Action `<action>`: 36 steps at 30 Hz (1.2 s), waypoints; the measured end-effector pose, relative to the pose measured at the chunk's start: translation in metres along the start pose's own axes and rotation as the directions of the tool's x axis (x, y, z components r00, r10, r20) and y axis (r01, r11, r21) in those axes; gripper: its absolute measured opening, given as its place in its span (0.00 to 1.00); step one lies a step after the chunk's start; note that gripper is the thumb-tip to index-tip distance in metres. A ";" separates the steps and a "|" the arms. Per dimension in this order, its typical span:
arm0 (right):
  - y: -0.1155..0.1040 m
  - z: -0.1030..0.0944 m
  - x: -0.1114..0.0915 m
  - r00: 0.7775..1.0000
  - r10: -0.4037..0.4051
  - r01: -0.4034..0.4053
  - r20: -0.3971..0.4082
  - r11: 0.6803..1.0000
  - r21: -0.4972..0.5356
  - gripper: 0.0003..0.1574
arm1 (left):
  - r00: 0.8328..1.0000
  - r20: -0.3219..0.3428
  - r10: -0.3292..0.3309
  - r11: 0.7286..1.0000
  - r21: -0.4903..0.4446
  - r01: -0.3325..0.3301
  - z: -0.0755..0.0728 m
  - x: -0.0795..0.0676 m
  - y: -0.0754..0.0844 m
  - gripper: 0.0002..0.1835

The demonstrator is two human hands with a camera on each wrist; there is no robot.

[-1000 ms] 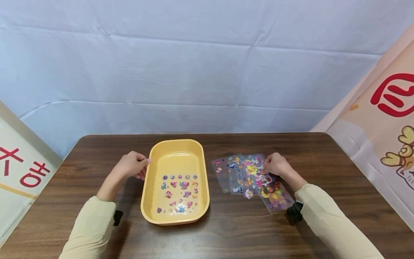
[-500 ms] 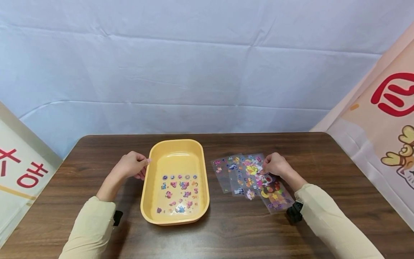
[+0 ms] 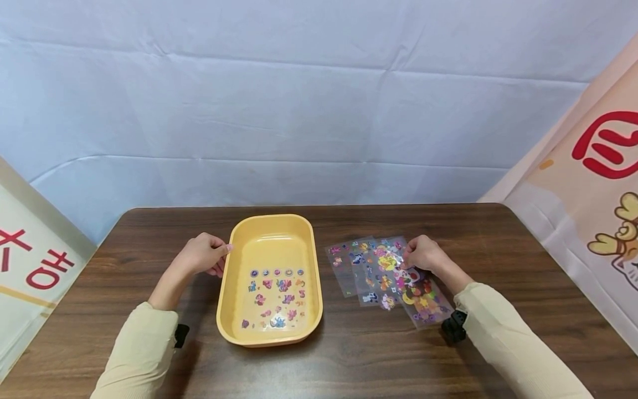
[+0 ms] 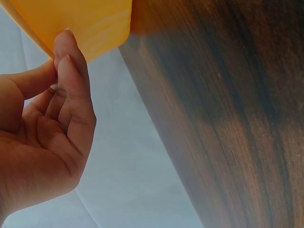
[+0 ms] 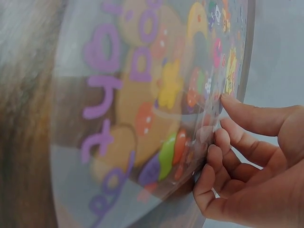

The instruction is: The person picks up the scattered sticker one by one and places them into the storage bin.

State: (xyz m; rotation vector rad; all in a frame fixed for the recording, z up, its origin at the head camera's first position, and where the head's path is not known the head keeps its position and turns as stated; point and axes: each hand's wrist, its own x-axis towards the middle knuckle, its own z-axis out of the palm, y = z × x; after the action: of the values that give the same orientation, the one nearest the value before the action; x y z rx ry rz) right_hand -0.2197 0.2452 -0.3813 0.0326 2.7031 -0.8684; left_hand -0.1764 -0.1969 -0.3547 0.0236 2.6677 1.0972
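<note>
On the left of the table, my left hand [image 3: 201, 255] pinches the side rim of a yellow tray [image 3: 271, 252]. The left wrist view shows the thumb and fingertips at that yellow edge. Inside the tray lies a clear sticker sheet [image 3: 271, 303] with small colourful figures. My right hand [image 3: 426, 255] pinches the edge of a transparent sticker sheet [image 3: 425, 305] with fruit-like and purple designs, seen large in the right wrist view. A middle sticker sheet [image 3: 370, 280] overlaps it on the left. Beyond that lies another sticker sheet [image 3: 341, 274], partly covered.
The dark wooden table [image 3: 369, 354] carries everything. A pale cloth backdrop [image 3: 299, 111] hangs behind it. Banners with red characters stand at the left [image 3: 40, 266] and right [image 3: 588, 177]. Black wrist cameras sit at both cuffs.
The middle sticker sheet has shifted slightly to the right and towards me. Both hands and the tray stay practically where they were.
</note>
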 end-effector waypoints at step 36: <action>-0.006 0.003 -0.004 0.992 -0.125 0.124 0.019 0.992 0.025 0.10 | 1.000 0.009 -0.003 1.000 0.005 0.003 -0.003 -0.006 0.006 0.17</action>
State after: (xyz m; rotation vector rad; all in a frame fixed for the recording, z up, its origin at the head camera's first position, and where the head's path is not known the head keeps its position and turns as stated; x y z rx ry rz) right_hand -0.2154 0.2388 -0.3791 -0.1409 2.6993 -0.9308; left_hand -0.1716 -0.1956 -0.3474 0.0257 2.6618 1.0877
